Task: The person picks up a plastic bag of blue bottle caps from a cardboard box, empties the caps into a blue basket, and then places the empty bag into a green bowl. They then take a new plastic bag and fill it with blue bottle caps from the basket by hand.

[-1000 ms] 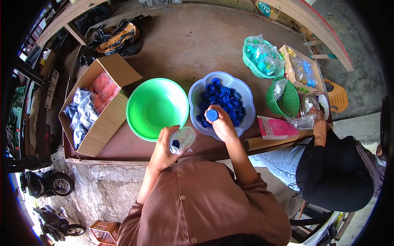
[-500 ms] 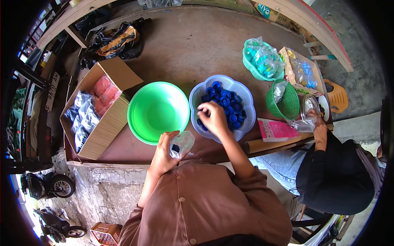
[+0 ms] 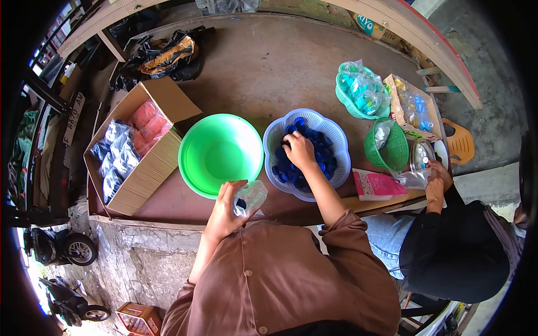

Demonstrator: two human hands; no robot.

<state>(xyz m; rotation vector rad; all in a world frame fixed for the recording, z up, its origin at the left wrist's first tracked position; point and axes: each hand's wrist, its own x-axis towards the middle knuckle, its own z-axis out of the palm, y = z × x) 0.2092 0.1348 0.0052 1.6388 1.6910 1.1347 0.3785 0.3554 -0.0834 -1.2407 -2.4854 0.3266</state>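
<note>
Left hand (image 3: 225, 210) clamped on a clear plastic bag (image 3: 255, 195), right hand (image 3: 300, 151) among blue plastic caps (image 3: 324, 150).
The left grip seems meant to steady the limp bag; whether the right hand pinches a cap, I cannot tell. The caps' lavender basket (image 3: 345, 147) sits on the counter (image 3: 252, 61), presumably for easy reach, beside the green basin (image 3: 221, 151).

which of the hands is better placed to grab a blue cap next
Probably the right hand: it is at the blue caps in the pale basket, while the left hand holds a clear bag.
</note>
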